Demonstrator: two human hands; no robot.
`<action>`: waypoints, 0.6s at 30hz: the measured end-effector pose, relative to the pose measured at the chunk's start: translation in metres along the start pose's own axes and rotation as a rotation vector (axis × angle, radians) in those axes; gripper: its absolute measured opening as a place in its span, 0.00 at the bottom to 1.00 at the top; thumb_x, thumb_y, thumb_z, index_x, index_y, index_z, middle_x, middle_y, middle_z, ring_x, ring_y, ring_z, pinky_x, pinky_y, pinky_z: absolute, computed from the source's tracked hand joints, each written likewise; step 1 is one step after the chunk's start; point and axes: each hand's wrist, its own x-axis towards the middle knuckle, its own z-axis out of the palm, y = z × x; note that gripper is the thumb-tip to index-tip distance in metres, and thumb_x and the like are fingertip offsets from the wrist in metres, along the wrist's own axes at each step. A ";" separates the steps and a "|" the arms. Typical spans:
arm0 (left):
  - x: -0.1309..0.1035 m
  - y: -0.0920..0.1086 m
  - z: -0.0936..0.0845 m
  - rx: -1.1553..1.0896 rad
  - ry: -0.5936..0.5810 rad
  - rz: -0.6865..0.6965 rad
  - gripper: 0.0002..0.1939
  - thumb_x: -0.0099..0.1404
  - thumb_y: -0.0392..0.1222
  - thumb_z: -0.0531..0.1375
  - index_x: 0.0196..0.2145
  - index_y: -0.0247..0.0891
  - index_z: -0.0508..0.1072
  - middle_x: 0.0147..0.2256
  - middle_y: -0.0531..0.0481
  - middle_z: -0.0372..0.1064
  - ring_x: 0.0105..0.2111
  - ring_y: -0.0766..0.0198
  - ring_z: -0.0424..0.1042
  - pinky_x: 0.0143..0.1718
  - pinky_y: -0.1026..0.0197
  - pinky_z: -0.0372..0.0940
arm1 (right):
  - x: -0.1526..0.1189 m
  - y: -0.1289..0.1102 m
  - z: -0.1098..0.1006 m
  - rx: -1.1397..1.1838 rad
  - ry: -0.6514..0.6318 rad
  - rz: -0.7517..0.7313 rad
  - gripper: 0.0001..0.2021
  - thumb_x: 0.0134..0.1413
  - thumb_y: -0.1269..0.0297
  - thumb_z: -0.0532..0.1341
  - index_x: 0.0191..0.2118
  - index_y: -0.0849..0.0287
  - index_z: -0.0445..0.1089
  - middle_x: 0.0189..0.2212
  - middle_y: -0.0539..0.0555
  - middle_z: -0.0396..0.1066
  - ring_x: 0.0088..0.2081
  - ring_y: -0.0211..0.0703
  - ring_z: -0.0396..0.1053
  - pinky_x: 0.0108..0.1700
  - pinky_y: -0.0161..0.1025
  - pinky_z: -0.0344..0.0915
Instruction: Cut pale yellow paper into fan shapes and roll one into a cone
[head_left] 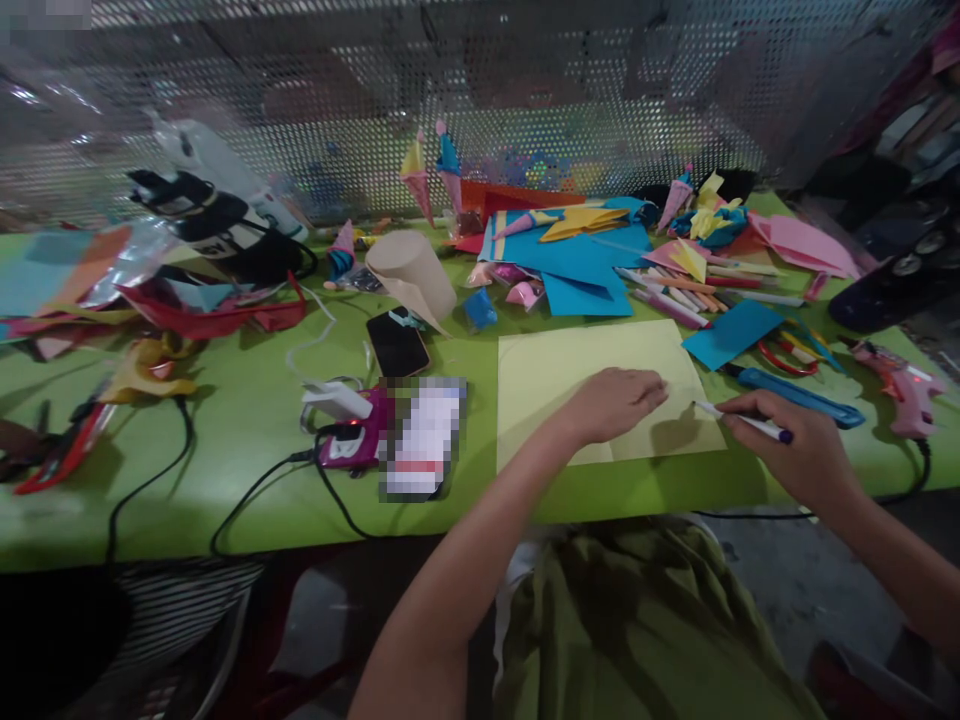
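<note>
Yellow paper [551, 390] lying flat on green counter [247, 400], near front edge — left hand [615, 402] over it, fingers loosely stretched out. Right hand [806, 450] gripping white marker [756, 426], tip by paper's right edge — blue cutter [802, 397] just beyond.

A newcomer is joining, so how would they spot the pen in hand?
On the green table, find the pale yellow sheet near the front edge. At its right side, the right hand holds the pen, white with a dark purple end. Other pens lie loose farther back; this one is held.
</note>
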 end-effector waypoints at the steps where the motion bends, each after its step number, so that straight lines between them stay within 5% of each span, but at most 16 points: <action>1: 0.003 -0.002 0.001 0.004 -0.004 0.002 0.22 0.78 0.53 0.42 0.51 0.41 0.71 0.55 0.45 0.75 0.55 0.56 0.72 0.57 0.54 0.62 | -0.001 0.000 0.000 0.008 0.002 -0.004 0.09 0.61 0.56 0.63 0.41 0.52 0.78 0.35 0.51 0.80 0.35 0.47 0.74 0.33 0.38 0.63; 7: 0.008 -0.007 0.001 0.005 -0.015 -0.016 0.21 0.78 0.53 0.41 0.44 0.42 0.69 0.48 0.47 0.76 0.51 0.58 0.72 0.55 0.54 0.63 | -0.007 -0.003 -0.002 0.015 -0.020 0.026 0.10 0.60 0.55 0.63 0.40 0.53 0.78 0.34 0.52 0.80 0.32 0.46 0.73 0.31 0.39 0.62; 18: 0.010 -0.007 -0.001 -0.009 -0.046 -0.055 0.21 0.78 0.54 0.40 0.44 0.42 0.68 0.47 0.45 0.75 0.50 0.55 0.72 0.54 0.53 0.63 | -0.021 -0.018 0.002 0.021 -0.078 0.013 0.09 0.59 0.55 0.63 0.39 0.51 0.78 0.33 0.51 0.81 0.30 0.47 0.74 0.27 0.38 0.61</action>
